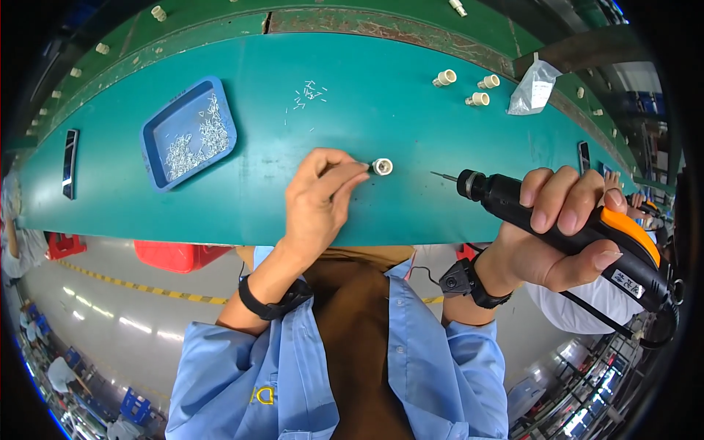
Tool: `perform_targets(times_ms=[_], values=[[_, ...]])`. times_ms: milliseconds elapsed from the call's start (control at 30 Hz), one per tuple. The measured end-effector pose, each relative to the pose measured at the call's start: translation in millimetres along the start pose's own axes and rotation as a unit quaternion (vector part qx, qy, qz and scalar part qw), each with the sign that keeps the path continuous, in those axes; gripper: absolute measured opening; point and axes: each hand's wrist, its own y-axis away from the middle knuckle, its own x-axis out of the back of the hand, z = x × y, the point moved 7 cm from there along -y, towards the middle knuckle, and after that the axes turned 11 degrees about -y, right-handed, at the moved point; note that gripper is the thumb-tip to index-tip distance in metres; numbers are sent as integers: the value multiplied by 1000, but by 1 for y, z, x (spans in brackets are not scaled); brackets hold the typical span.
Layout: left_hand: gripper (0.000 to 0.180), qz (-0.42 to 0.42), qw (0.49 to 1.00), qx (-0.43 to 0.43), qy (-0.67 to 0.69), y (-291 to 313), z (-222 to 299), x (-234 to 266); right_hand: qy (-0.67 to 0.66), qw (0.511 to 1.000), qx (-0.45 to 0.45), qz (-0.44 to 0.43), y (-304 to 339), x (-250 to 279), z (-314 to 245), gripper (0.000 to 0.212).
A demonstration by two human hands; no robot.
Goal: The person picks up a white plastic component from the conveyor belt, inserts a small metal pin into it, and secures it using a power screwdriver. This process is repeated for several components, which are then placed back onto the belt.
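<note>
A small white round lamp socket is at the middle of the green table, its open end facing up and toward me. My left hand is closed in a pinch at the socket's left side; the fingertips hide its narrow end. In my right hand is a black electric screwdriver with an orange strip, gripped around its body. Its thin bit points left toward the socket and stays apart from it. Loose small silvery screws lie scattered beyond my left hand.
A blue tray of similar screws stands on the left. Several cream sockets, one of them a far socket, lie at the back right beside a clear plastic bag. A phone lies far left. The screwdriver's cable hangs at right.
</note>
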Motion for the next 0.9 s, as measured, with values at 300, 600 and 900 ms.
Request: perform_targets(times_ms=[300,600,900], values=[[13,-81,963,186,180,-10,-8,-7,-24,998,-53,-7,-6,-20,9,45],[7,-116,957,174,201,-9,0,-13,-69,993,-89,-44,-5,-32,18,47],[11,-57,998,-17,13,-7,13,-8,-83,989,-88,-82,1,-34,30,49]])
